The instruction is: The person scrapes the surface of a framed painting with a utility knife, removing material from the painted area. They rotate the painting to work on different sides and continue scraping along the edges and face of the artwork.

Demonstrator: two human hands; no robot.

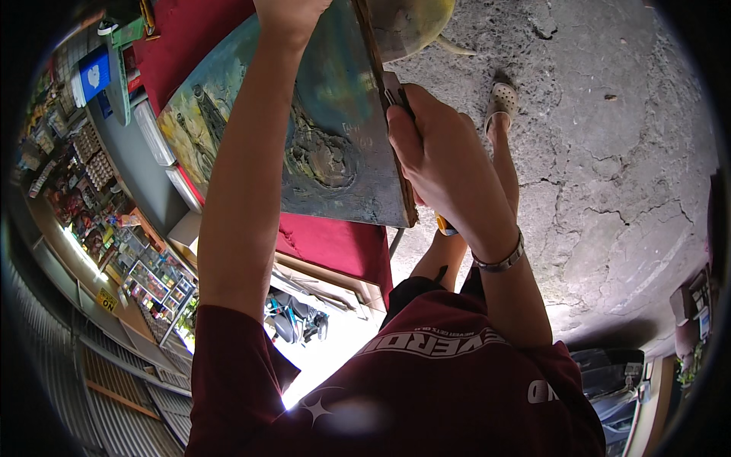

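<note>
A painting (337, 143) with thick blue, green and yellow paint lies before me on a red cloth (342, 245). My right hand (434, 137), with a metal watch at the wrist, is closed around a utility knife (390, 91) at the painting's brown, rough side edge. The knife's metal front end rests against or very near that edge, and a yellow part shows below the hand. My left arm reaches across the painting, and my left hand (292, 14) is cut off by the top of the picture. Its fingers are mostly hidden.
A rounded yellowish object (411, 28) stands on the cracked concrete floor (594, 200) beyond the painting. My foot in a beige clog (503, 103) is on the floor. Shelves with goods and egg trays (94, 157) line the left, near a green plastic chair (118, 74).
</note>
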